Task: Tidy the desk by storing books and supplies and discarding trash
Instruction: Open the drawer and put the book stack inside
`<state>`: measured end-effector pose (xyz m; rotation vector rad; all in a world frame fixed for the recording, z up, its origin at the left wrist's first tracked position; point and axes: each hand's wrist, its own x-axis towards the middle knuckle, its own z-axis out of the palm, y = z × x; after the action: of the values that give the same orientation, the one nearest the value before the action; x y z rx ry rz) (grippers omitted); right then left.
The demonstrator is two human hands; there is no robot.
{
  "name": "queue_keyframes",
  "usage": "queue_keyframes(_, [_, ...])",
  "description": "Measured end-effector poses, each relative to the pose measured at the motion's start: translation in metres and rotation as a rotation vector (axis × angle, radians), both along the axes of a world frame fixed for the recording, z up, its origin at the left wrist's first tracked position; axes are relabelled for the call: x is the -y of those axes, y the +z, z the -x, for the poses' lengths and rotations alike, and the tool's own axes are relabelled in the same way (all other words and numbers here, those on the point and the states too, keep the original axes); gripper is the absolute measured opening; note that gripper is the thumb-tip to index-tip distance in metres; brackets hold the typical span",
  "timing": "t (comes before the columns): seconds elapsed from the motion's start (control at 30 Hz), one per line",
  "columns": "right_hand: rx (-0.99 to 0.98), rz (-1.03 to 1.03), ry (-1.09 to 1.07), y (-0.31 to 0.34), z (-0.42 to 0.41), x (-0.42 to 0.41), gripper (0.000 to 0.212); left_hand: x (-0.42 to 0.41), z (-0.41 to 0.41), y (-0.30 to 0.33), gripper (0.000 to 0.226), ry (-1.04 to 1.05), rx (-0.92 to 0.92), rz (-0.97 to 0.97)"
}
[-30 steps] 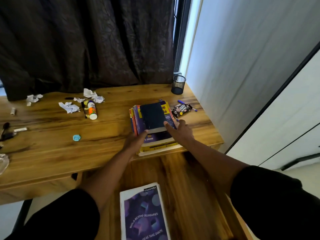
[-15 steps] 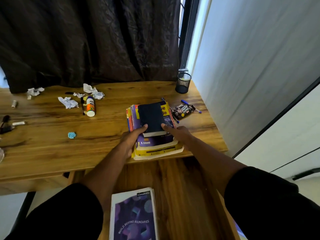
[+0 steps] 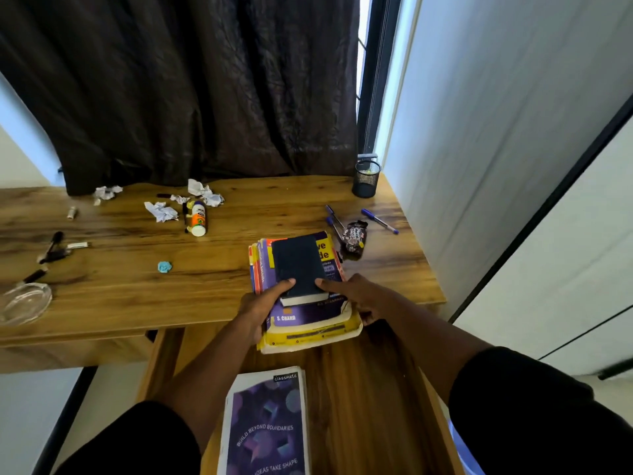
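Note:
A stack of books (image 3: 301, 317) juts over the front edge of the wooden desk (image 3: 120, 296), with a small dark blue book (image 3: 297, 265) on top. My left hand (image 3: 262, 308) grips the stack's left side, thumb on the dark book. My right hand (image 3: 356, 296) grips the right side, its thumb on the dark book too and fingers curled under the stack. Crumpled paper scraps (image 3: 161, 211) and a glue bottle (image 3: 198, 217) lie at the back left. A snack wrapper (image 3: 354, 236) and blue pens (image 3: 378, 221) lie right of the stack.
A purple notebook (image 3: 267, 426) lies on a lower wooden surface below the desk edge. A black mesh pen cup (image 3: 366, 178) stands at the back right corner. A glass dish (image 3: 24, 303), dark pens (image 3: 51, 248) and a blue scrap (image 3: 164, 267) are at the left.
Both hands have closed round the sides of the stack and drawn it toward me, so it now overhangs the desk's front edge. The pens behind it have come into view.

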<state>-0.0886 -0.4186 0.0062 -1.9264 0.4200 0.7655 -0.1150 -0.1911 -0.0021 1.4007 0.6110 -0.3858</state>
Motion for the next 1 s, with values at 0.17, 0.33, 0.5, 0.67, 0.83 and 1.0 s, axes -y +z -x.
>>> queue_keyframes(0.17, [-0.112, 0.032, -0.009, 0.011, 0.027, -0.001, 0.130, -0.001, 0.026, 0.001, 0.065, 0.027, 0.001, 0.009])
queue_keyframes(0.33, [0.044, -0.175, -0.152, -0.014, 0.042, -0.005, 0.134, 0.003, 0.047, -0.004, 0.055, 0.019, -0.007, 0.115])
queue_keyframes(0.5, [0.094, -0.221, -0.140, -0.025, 0.051, -0.007, 0.124, 0.001, 0.062, -0.013, 0.049, 0.049, 0.014, 0.169])
queue_keyframes(0.67, [0.148, -0.201, -0.025, -0.023, 0.040, -0.007, 0.111, -0.003, 0.068, -0.017, 0.047, 0.047, 0.053, 0.230])
queue_keyframes(0.83, [0.308, -0.261, 0.080, 0.008, 0.046, -0.013, 0.071, -0.001, 0.072, -0.015, 0.048, 0.054, 0.074, 0.257])
queue_keyframes(1.0, [0.420, -0.355, 0.016, 0.011, 0.050, -0.013, 0.076, -0.013, 0.063, -0.005, 0.063, 0.025, 0.167, 0.215])
